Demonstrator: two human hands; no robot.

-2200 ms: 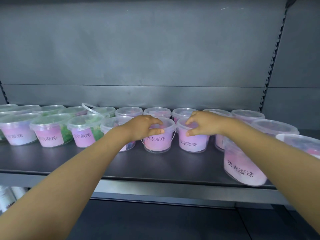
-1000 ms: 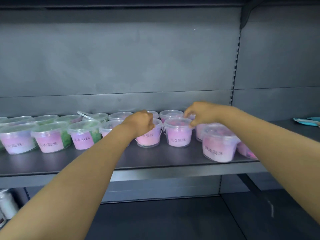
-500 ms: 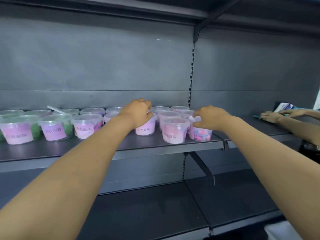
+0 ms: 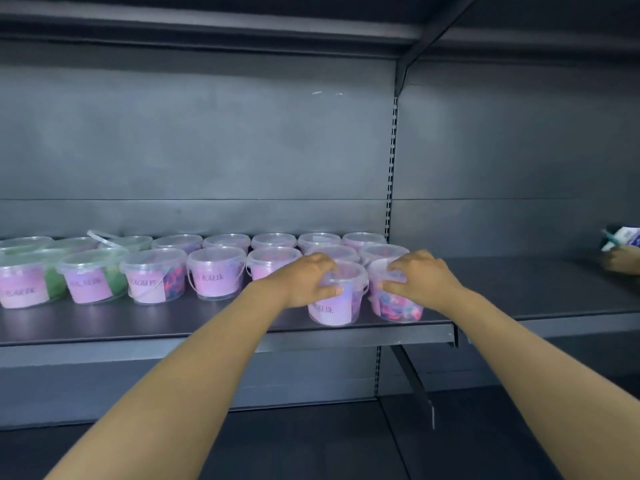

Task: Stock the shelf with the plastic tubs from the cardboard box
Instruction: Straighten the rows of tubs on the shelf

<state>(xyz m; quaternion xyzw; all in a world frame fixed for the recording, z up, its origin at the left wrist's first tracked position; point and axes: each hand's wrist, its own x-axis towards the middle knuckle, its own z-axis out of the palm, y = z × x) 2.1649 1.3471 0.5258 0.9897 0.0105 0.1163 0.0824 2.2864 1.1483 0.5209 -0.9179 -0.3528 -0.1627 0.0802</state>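
Note:
Several clear plastic tubs with pink labels stand in rows on the dark metal shelf (image 4: 194,323). My left hand (image 4: 304,282) grips the rim of a front tub (image 4: 337,306) with a pink label. My right hand (image 4: 419,277) grips the top of the tub beside it (image 4: 398,306), at the shelf's right end; that tub shows multicoloured beads. Both tubs stand on the shelf near its front edge. The cardboard box is out of view.
Tubs with green contents (image 4: 52,285) sit at the far left. A vertical slotted upright (image 4: 391,168) divides this bay from the right one, where another person's hand (image 4: 620,259) holds a packet (image 4: 623,242). A lower shelf (image 4: 277,441) lies beneath.
My hands left the middle-row tubs and moved right to the two front tubs at the shelf's right end. The camera has swung and the view has shifted.

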